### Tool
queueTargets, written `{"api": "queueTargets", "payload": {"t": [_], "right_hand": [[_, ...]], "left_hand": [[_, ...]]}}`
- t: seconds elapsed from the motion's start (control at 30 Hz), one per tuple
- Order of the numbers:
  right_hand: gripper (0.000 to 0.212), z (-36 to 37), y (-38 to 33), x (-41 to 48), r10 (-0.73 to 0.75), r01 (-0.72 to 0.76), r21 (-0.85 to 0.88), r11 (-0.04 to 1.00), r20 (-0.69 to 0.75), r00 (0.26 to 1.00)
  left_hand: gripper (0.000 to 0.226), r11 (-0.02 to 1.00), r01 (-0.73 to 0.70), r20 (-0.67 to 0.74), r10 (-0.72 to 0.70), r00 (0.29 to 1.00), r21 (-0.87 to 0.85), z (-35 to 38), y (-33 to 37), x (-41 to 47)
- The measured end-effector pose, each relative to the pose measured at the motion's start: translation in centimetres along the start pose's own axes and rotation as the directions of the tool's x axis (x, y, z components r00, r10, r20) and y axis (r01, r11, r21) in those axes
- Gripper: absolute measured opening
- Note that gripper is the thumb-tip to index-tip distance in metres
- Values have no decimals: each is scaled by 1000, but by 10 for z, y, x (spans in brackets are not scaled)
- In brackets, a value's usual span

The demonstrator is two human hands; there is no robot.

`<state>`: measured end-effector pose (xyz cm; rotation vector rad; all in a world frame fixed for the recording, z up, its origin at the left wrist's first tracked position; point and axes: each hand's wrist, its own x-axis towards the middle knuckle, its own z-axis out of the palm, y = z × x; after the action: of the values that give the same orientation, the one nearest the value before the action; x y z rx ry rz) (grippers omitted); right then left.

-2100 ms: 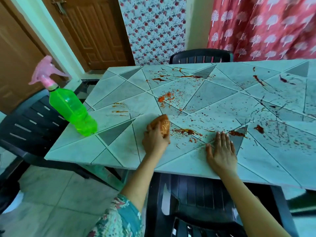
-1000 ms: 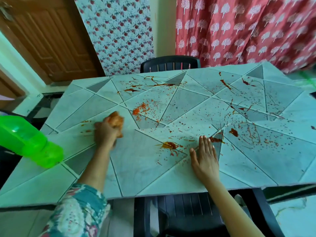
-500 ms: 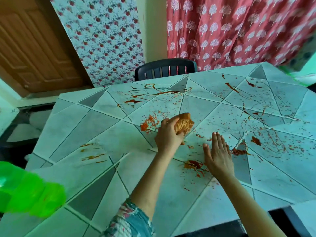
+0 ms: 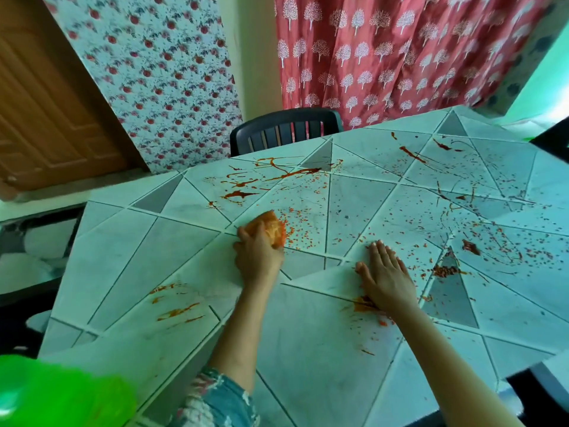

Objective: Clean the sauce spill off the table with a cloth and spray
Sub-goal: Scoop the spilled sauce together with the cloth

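Fingers of left hand [image 4: 258,257] curling round balled, sauce-stained cloth [image 4: 272,231], pressing it onto tiled table [image 4: 129,251]. Flat beside it, right hand [image 4: 386,272] bracing on tabletop, fingers straight, holding nothing. Fine sauce speckles [image 4: 303,235] lying just right of cloth. Thick sauce streaks [image 4: 277,177] lying farther ahead, running left-right near far edge. Cloth hand sitting nearer both. Green spray bottle [image 4: 61,396] standing blurred at near-left corner, untouched.

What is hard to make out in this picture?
Head view:
- green spray bottle: blurred, cut off by the bottom-left corner; nozzle unseen.
- cloth: partly hidden under the left hand.
- sauce beneath the right hand: covered by the palm.
- table: right end cut off by the frame.
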<state>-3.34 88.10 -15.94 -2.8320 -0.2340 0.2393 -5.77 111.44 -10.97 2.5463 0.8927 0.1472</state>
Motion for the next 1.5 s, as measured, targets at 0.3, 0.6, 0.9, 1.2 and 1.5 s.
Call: {"api": "queueTargets", "payload": {"t": [0.3, 0.6, 0.9, 1.2, 1.5], "right_hand": [[85, -7, 3, 3, -11, 9, 51, 999, 41, 999], [87, -10, 3, 2, -29, 28, 27, 999, 63, 998], [70, -10, -4, -1, 0, -9, 124, 992, 71, 997], [71, -7, -44, 7, 2, 9, 132, 991, -87, 996], [67, 2, -97, 51, -46, 49, 86, 995, -46, 998]], "left_hand": [[50, 883, -316, -79, 308, 948, -346, 7, 39, 1], [46, 934, 350, -159, -358, 920, -79, -52, -76, 102], [55, 940, -341, 122, 342, 932, -31, 28, 77, 11], [49, 986, 34, -247, -74, 966, -163, -54, -61, 114], [45, 938, 327, -212, -345, 914, -118, -67, -115, 167]]}}
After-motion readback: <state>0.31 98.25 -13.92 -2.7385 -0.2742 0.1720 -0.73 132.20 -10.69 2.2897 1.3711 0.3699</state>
